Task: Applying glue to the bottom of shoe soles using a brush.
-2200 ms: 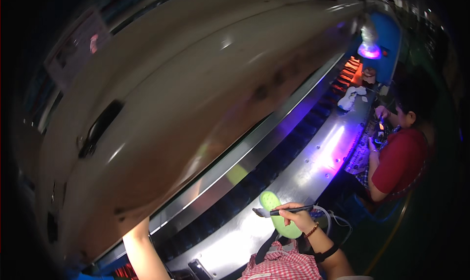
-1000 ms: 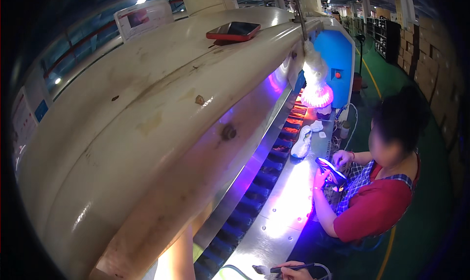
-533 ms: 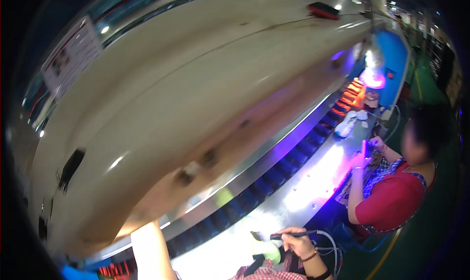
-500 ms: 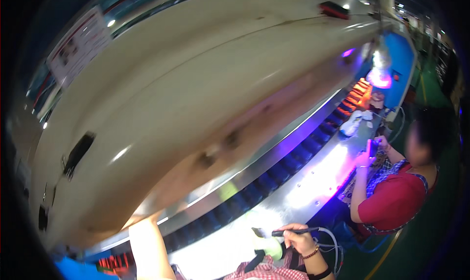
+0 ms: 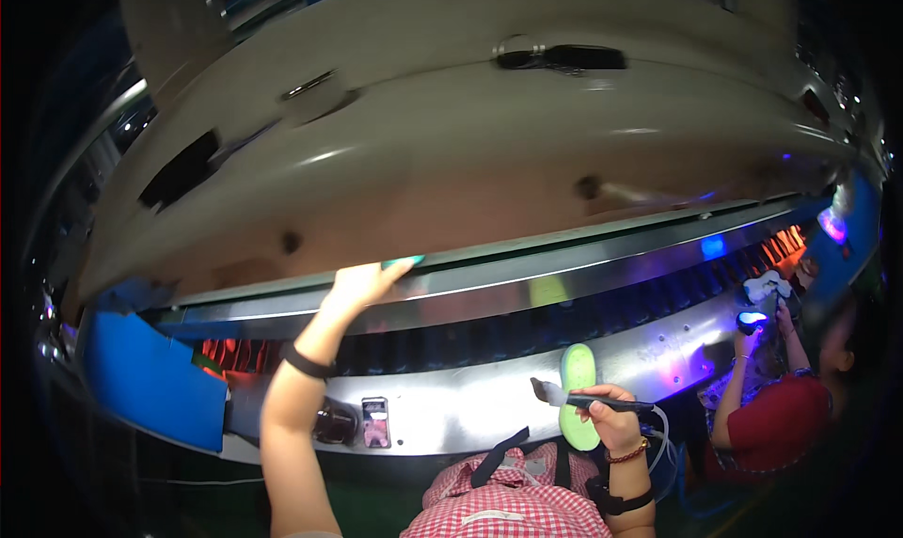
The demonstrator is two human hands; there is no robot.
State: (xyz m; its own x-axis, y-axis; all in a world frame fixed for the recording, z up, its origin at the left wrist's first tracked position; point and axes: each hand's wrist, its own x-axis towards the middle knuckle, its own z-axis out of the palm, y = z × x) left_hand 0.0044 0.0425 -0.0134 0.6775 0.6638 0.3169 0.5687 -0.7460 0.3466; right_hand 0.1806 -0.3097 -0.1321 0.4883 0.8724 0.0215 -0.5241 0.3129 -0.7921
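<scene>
In my right hand point(image 5: 613, 425) is a glue brush point(image 5: 602, 403) with a black handle, brown bristles pointing left and a pale tube running from its back end. A light green shoe sole point(image 5: 578, 361) lies lengthwise on the metal ledge, behind the brush and partly hidden by my hand. My left hand point(image 5: 362, 282) reaches up to the gap under the big cream machine housing point(image 5: 451, 134). Its fingers close at a small teal-green piece point(image 5: 404, 261) on the gap's lip; the rest of whatever they grip is hidden.
A dark conveyor point(image 5: 451, 345) runs behind the metal ledge point(image 5: 451, 397). On the ledge's left lie a phone point(image 5: 375, 422) and a dark brown jar point(image 5: 335, 422). At right, a co-worker in red point(image 5: 776, 411) handles a shoe part under violet light.
My view has swung to the right and levelled. My left hand shows fully at the housing's gap, with teal beside its fingers. The brush stays in my right hand, near the green sole.
</scene>
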